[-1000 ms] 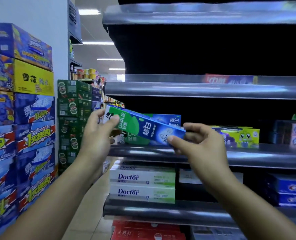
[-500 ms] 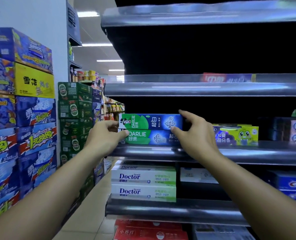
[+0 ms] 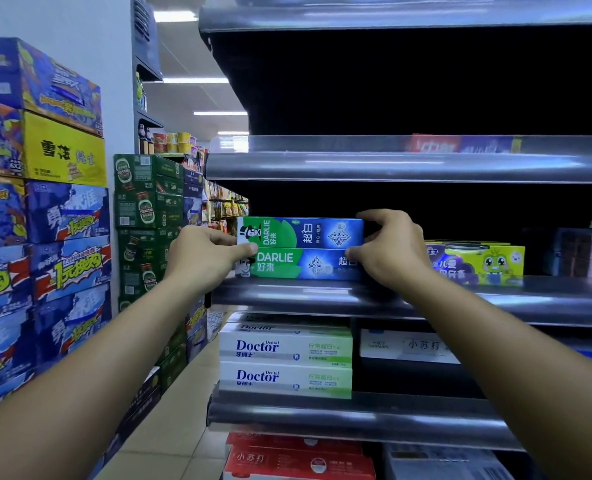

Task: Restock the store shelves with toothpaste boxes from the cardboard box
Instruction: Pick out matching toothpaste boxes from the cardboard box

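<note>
Two green-and-blue Darlie toothpaste boxes lie stacked at the left end of the middle shelf (image 3: 426,299). The upper Darlie box (image 3: 301,233) lies flat on the lower Darlie box (image 3: 305,264). My left hand (image 3: 203,255) pinches the left end of the stack, thumb at the seam between the two boxes. My right hand (image 3: 390,245) grips the right end, fingers curled over the top box's corner and thumb against the lower one. The cardboard box is out of view.
Yellow children's toothpaste boxes (image 3: 478,263) stand right of my right hand. White Doctor boxes (image 3: 286,362) fill the shelf below, red boxes (image 3: 298,460) lower still. Stacked drink cartons (image 3: 41,220) and green beer cases (image 3: 147,216) line the aisle on the left.
A second ago both hands held the top box tilted in front of the shelf. It now lies flat on the lower box, and both hands clamp the ends of the stack.
</note>
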